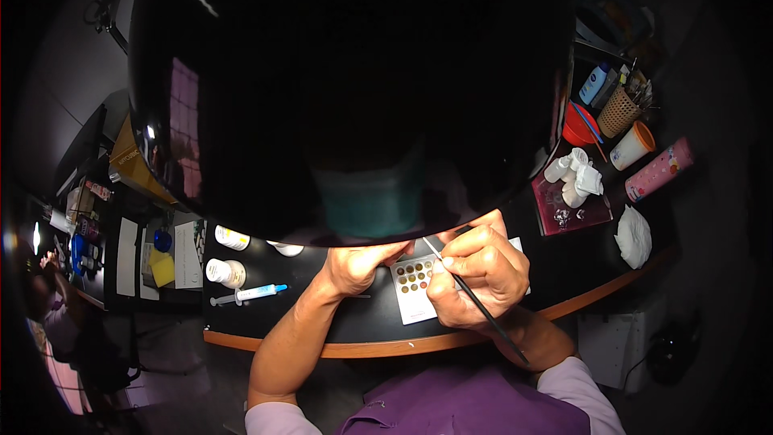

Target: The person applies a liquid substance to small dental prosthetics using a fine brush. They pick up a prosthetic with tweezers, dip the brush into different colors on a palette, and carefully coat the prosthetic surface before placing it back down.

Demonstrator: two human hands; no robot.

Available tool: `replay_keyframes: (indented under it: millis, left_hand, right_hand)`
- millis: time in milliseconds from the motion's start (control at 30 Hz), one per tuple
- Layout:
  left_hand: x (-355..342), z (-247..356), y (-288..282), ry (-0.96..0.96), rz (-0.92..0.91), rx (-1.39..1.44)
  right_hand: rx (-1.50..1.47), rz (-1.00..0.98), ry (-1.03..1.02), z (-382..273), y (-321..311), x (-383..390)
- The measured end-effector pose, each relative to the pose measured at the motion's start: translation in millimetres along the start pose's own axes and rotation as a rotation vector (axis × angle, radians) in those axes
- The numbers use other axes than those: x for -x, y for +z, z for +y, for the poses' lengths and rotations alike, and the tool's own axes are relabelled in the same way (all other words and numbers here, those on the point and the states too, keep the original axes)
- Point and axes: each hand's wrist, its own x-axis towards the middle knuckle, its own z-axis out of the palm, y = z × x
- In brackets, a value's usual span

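My right hand pinches a slim paintbrush, its dark handle slanting down toward me and its pale front end pointing away. Below and beside that hand lies a white card with rows of round brown and gold colour spots, partly covered by the fingers. My left hand is closed at the card's far left corner, its fingertips cut off by a big dark curved shape. Whatever sits between those fingers is hidden, as is the brush tip.
Left on the black table are small white bottles and a syringe with a blue tip. At right stand a pink box with white items on it, crumpled tissue, a pink cylinder, a red bowl and a brush basket.
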Motion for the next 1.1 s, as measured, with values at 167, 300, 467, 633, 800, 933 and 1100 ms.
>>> replay_keyframes:
  millis: [167, 300, 467, 633, 800, 933, 1100]
  left_hand:
    - [0, 0, 0, -0.011, 0.005, 0.032]
    - [0, -1, 1, -0.021, 0.014, 0.053]
    - [1, 2, 2, -0.069, 0.037, 0.108]
    - [-1, 5, 3, -0.108, 0.032, 0.134]
    - [-1, 7, 4, -0.135, 0.034, 0.188]
    - [-1, 11, 5, -0.174, 0.020, 0.251]
    - [-3, 12, 8, -0.195, 0.032, 0.270]
  right_hand:
    - [-0.008, 0.013, 0.007, -1, 0, 1]
    - [-0.004, 0.002, -0.007, 1, 0, 2]
    - [-0.031, 0.007, 0.007, 1, 0, 2]
    - [-0.022, 0.011, 0.015, 2, 1, 4]
    - [-0.069, 0.015, 0.015, 3, 1, 4]
    - [-0.085, 0.045, 0.026, 6, 1, 7]
    - [-0.052, 0.033, 0.018, 7, 2, 8]
